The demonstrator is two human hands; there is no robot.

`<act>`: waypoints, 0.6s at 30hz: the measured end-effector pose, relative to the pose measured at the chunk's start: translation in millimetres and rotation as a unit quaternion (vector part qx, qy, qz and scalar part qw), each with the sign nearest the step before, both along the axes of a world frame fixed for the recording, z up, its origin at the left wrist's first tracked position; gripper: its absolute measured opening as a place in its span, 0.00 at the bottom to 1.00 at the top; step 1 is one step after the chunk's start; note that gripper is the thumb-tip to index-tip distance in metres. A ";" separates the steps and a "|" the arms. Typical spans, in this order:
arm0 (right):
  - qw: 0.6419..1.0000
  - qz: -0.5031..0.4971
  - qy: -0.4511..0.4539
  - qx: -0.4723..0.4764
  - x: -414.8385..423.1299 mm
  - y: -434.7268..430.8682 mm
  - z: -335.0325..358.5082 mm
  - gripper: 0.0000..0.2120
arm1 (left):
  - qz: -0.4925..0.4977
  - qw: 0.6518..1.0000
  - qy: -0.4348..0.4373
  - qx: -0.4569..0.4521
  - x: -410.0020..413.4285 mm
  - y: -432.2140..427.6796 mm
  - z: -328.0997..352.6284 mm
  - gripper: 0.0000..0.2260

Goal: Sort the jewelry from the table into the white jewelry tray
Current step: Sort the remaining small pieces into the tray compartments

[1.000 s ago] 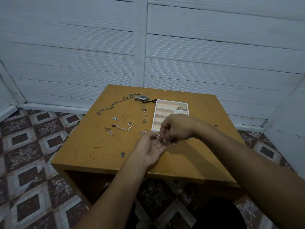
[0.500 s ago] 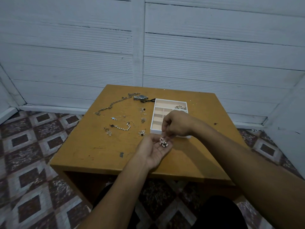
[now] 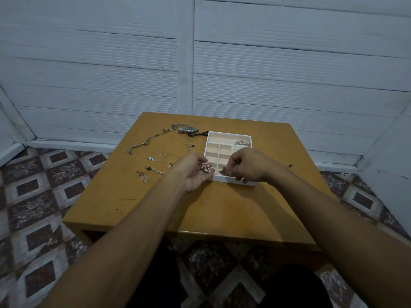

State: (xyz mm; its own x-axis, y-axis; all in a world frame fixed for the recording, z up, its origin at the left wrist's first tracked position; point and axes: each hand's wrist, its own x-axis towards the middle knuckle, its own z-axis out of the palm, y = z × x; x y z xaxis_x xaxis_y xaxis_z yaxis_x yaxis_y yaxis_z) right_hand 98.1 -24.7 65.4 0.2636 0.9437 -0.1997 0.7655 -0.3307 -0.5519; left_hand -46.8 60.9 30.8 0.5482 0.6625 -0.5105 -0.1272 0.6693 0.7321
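While a pearl cluster (image 3: 205, 169) is cupped in the curled left hand (image 3: 193, 175), a small dark piece (image 3: 224, 172) is pinched by the right hand (image 3: 246, 165) at the near edge of the white jewelry tray (image 3: 229, 133).

Smooth, faintly glossy wooden table (image 3: 222, 210); matt white tray (image 3: 230, 133); shiny metal watch (image 3: 190, 129); pearly beads (image 3: 205, 168).

Counter: square ochre wooden counter (image 3: 222, 207)
Right of centre: white compartmented jewelry tray (image 3: 229, 133)
Far edge: silver wristwatch (image 3: 189, 129); long silver link chain (image 3: 153, 138)
Left: short pearl strand (image 3: 159, 171)
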 end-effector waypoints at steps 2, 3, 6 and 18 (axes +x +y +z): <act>1.000 -0.003 0.003 -0.001 2.4 2.3 -4.4 0.07 | 0.006 1.000 0.007 -0.004 5.7 8.9 1.2 0.02; 1.000 -0.006 -0.001 0.004 4.2 3.7 -7.3 0.07 | 0.005 1.000 0.013 -0.004 8.9 12.6 0.4 0.02; 0.996 -0.030 -0.056 0.059 10.7 9.6 -18.9 0.06 | 0.001 0.999 0.037 0.006 15.7 20.4 -4.1 0.07; 0.964 -0.039 -0.129 0.230 15.5 11.4 -71.5 0.07 | -0.048 0.994 0.081 0.056 15.8 25.8 -4.8 0.03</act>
